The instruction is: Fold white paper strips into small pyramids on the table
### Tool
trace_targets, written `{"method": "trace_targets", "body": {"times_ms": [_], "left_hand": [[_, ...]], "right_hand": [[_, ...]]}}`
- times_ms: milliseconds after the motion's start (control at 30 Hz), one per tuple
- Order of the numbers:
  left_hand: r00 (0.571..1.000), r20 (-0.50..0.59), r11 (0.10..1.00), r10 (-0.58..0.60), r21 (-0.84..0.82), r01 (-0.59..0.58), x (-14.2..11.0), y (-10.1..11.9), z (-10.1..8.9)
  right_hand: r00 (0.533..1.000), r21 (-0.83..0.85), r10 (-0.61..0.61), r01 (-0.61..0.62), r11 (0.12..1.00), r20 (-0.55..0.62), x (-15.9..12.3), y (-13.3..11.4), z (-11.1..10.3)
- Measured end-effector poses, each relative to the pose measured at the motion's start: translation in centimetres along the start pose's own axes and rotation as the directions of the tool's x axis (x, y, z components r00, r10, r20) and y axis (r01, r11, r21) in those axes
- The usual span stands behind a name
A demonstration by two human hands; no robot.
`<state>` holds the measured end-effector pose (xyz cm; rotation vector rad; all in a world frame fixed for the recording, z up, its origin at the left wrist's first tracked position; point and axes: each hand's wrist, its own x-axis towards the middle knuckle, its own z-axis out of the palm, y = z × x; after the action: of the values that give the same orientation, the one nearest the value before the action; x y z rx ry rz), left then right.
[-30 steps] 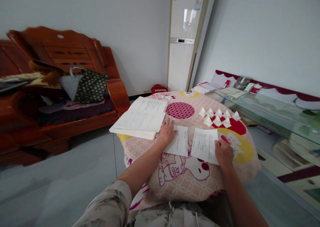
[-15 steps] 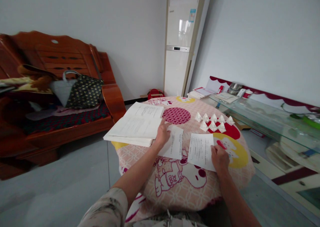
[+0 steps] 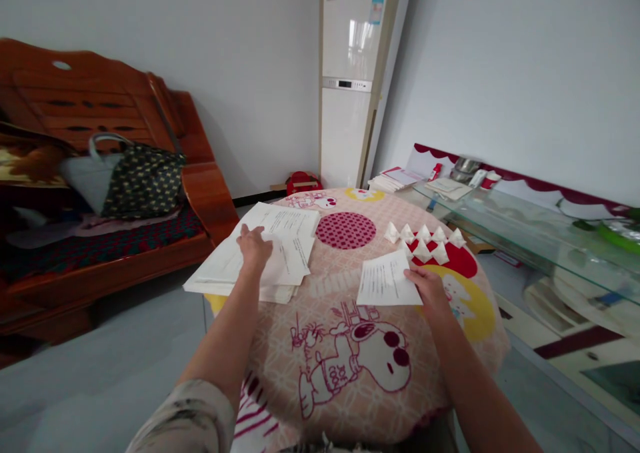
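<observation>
My left hand (image 3: 255, 246) rests on top of a stack of printed papers (image 3: 215, 266) at the left of the table, its fingers apart. Under and beside it, a loose printed sheet (image 3: 293, 253) lies on the stack, with its right edge sticking out. My right hand (image 3: 431, 288) pinches the right edge of a small printed paper sheet (image 3: 387, 281), held slightly above the tablecloth. Just beyond that sheet, several small folded white paper pyramids (image 3: 423, 236) stand in two rows.
A patterned cloth covers the round table (image 3: 340, 386). To the right is a glass-topped cabinet (image 3: 525, 233) bearing papers, a metal pot and a cup. A wooden sofa (image 3: 115, 93) with bags (image 3: 145, 180) stands left, and a tall white air conditioner (image 3: 347, 126) at the back.
My left hand has moved left with its sheet, which now lies on the stack. My right hand has lifted and shifted its sheet slightly left and away. The view has turned a little.
</observation>
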<state>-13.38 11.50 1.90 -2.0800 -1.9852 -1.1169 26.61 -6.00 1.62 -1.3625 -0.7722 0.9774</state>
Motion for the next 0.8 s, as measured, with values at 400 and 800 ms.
{"method": "trace_targets", "body": {"times_ms": [400, 800], "left_hand": [[0.772, 0.576, 0.552, 0.268, -0.749, 0.367, -4.9, 12.8, 3.8], [0.931, 0.253, 0.474, 0.265, -0.874, 0.102, -6.5, 12.8, 3.3]], "right_hand": [[0.979, -0.080, -0.099, 0.114, 0.990, 0.180, 3.9, -0.8, 5.1], [0.847, -0.114, -0.487, 0.516, 0.849, 0.214, 3.3, -1.2, 5.2]]}}
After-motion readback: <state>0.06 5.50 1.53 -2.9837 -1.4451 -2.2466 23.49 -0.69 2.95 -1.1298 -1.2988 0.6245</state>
